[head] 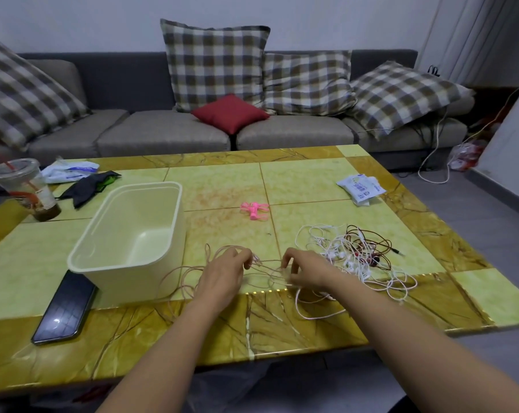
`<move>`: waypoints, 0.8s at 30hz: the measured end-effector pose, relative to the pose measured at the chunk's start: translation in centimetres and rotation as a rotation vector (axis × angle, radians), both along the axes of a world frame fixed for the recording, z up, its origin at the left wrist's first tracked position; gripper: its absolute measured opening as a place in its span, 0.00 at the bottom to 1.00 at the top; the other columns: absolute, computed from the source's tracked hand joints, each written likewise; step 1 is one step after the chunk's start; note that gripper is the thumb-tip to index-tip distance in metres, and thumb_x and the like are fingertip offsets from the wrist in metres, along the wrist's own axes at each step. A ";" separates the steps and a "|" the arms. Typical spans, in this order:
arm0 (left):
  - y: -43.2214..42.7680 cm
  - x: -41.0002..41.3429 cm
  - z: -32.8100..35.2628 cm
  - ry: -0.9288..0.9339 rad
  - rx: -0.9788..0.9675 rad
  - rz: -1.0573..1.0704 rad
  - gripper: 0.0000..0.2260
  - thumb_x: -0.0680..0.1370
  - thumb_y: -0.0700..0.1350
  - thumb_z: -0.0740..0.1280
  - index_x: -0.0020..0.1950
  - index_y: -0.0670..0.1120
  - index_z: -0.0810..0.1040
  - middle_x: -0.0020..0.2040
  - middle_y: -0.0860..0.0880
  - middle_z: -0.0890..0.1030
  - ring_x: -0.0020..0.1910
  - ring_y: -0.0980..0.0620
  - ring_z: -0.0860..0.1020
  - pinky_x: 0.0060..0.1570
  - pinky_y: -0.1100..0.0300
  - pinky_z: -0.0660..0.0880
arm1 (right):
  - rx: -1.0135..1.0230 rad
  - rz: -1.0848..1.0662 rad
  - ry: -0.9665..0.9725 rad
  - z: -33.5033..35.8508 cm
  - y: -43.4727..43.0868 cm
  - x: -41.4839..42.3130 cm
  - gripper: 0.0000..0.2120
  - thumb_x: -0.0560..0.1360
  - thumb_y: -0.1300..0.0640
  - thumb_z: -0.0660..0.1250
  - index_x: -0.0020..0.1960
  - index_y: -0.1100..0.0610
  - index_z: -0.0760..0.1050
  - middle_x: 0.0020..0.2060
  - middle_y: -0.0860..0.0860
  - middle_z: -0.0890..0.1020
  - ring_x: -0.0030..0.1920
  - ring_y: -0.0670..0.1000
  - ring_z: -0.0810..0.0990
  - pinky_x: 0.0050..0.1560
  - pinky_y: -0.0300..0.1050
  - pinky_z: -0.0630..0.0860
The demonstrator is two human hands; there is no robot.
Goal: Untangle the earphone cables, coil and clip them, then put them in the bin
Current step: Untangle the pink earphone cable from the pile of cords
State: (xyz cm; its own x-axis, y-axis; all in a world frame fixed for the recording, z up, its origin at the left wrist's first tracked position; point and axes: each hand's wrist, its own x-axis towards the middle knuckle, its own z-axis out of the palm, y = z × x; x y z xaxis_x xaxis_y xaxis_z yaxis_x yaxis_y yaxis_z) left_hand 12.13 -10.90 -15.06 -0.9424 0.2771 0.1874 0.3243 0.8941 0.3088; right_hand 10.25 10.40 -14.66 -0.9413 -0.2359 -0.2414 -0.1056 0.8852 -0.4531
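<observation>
Just right of the bin (176, 216), both hands work a pale pink cable (186, 269) lying in loose loops on the tabletop (311, 180). The left hand (225, 275) pinches a strand in curled fingers. The right hand (304, 271), farther from the bin, pinches the same cable at a knotted stretch. The cable looks light, thin and limp — likely to sag, slip and re-snag — so it is best held close to the knot, not by the buds. Farther right of the bin sits a white-and-red tangle (350, 251), and the pink clips (254, 210) lie right of the bin, farther back.
</observation>
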 end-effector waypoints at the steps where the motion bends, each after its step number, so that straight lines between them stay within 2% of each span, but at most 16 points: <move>1: 0.0 0.0 0.1 -0.001 -0.019 -0.001 0.06 0.81 0.41 0.58 0.51 0.50 0.73 0.48 0.50 0.74 0.42 0.49 0.71 0.37 0.56 0.67 | 0.004 -0.004 0.012 0.0 0.0 0.0 0.13 0.74 0.59 0.69 0.56 0.50 0.71 0.49 0.50 0.80 0.48 0.53 0.79 0.40 0.44 0.72; 5: -0.1 -0.2 0.5 0.003 -0.096 0.053 0.13 0.81 0.47 0.58 0.46 0.49 0.82 0.45 0.50 0.72 0.43 0.50 0.70 0.41 0.57 0.64 | 0.065 0.013 0.027 0.2 0.2 -0.2 0.15 0.72 0.59 0.69 0.53 0.51 0.65 0.49 0.52 0.78 0.49 0.54 0.78 0.47 0.51 0.75; 8: 0.1 -0.1 0.8 -0.004 -0.226 0.122 0.21 0.81 0.50 0.51 0.41 0.46 0.81 0.44 0.50 0.72 0.43 0.51 0.67 0.47 0.55 0.62 | 0.140 -0.018 -0.039 -0.2 0.6 -0.1 0.16 0.73 0.56 0.69 0.56 0.52 0.66 0.48 0.54 0.79 0.47 0.55 0.79 0.46 0.50 0.75; 11: 0.1 -0.2 0.7 0.002 -0.289 0.194 0.27 0.82 0.58 0.51 0.38 0.46 0.82 0.45 0.49 0.77 0.48 0.49 0.70 0.54 0.53 0.66 | 0.032 -0.076 0.017 -0.2 1.2 -0.1 0.08 0.74 0.55 0.66 0.52 0.53 0.72 0.44 0.52 0.80 0.44 0.53 0.80 0.45 0.47 0.75; 13: 0.0 -0.4 0.6 0.007 -0.345 0.187 0.22 0.80 0.61 0.57 0.43 0.49 0.85 0.49 0.51 0.77 0.53 0.49 0.71 0.56 0.53 0.67 | -0.039 -0.104 0.082 0.1 1.5 -0.2 0.02 0.75 0.56 0.65 0.47 0.54 0.75 0.42 0.51 0.82 0.42 0.51 0.82 0.44 0.46 0.76; 15: 0.1 -0.5 0.4 0.004 -0.338 0.170 0.14 0.77 0.58 0.62 0.54 0.53 0.83 0.55 0.51 0.76 0.57 0.49 0.69 0.58 0.55 0.67 | -0.082 -0.152 0.150 0.4 1.7 -0.4 0.03 0.76 0.56 0.64 0.46 0.54 0.76 0.41 0.50 0.83 0.41 0.51 0.82 0.44 0.48 0.78; 16: 0.3 -0.6 0.3 -0.004 -0.322 0.164 0.14 0.77 0.56 0.64 0.60 0.54 0.79 0.58 0.50 0.75 0.59 0.49 0.69 0.59 0.55 0.67 | -0.107 -0.184 0.185 0.4 1.7 -0.5 0.04 0.77 0.56 0.63 0.47 0.54 0.76 0.41 0.50 0.83 0.40 0.51 0.82 0.43 0.48 0.77; 18: 0.6 -0.7 0.1 -0.011 -0.313 0.145 0.20 0.76 0.53 0.65 0.68 0.56 0.72 0.62 0.49 0.73 0.61 0.48 0.68 0.60 0.55 0.66 | -0.159 -0.243 0.263 0.5 1.7 -1.0 0.05 0.78 0.55 0.63 0.47 0.54 0.76 0.41 0.50 0.83 0.42 0.52 0.80 0.43 0.48 0.76; 21: 0.9 -0.9 -0.2 -0.026 -0.322 0.125 0.29 0.74 0.49 0.68 0.74 0.56 0.63 0.64 0.48 0.71 0.62 0.48 0.67 0.61 0.55 0.66 | -0.272 -0.301 0.368 0.4 1.6 -1.9 0.03 0.76 0.57 0.66 0.49 0.55 0.77 0.46 0.49 0.80 0.47 0.50 0.78 0.46 0.47 0.75; 24: 0.8 -1.2 -0.3 -0.064 -0.337 0.133 0.38 0.72 0.51 0.70 0.77 0.54 0.54 0.64 0.46 0.69 0.62 0.47 0.67 0.61 0.55 0.67 | -0.393 -0.269 0.415 0.9 1.0 -1.9 0.05 0.75 0.60 0.67 0.50 0.53 0.76 0.46 0.48 0.78 0.39 0.46 0.75 0.42 0.43 0.72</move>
